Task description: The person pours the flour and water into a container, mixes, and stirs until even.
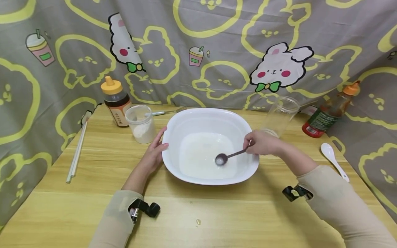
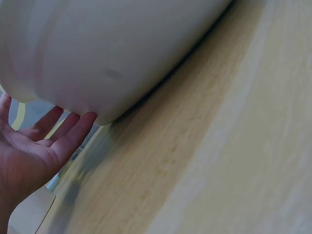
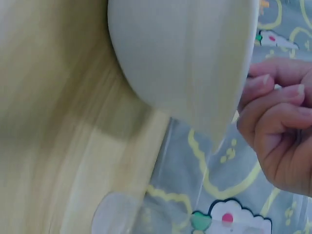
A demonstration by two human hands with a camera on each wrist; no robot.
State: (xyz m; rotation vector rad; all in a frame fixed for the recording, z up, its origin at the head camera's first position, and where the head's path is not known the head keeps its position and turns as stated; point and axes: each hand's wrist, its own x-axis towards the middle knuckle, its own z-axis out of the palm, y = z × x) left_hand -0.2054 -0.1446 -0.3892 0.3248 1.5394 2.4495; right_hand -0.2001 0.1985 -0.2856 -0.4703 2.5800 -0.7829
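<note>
A white oval basin point(image 1: 173, 168) holds a shallow layer of cloudy whitish liquid point(image 1: 198, 153). At its left side my left hand point(image 1: 154, 154) holds the basin, thumb at the rim and fingers point(image 2: 73, 139) against the outer wall. My right hand point(image 1: 263, 143) is over the right rim, pinching the handle of a dark brown measuring spoon point(image 1: 237, 153). The spoon's round bowl point(image 1: 221, 159) hangs over the liquid with something whitish in it. In the right wrist view, the basin's wall hides the spoon, and the right hand's fingers point(image 3: 278, 114) are curled.
Behind the left hand stand a jar of white powder point(image 1: 142, 129), a yellow-capped bottle point(image 1: 116, 103) and a fork point(image 1: 165, 112). Chopsticks point(image 1: 77, 153) lie far left. A clear jar point(image 1: 280, 117), a red sauce bottle point(image 1: 328, 113) and a white spoon point(image 1: 334, 160) are on the right.
</note>
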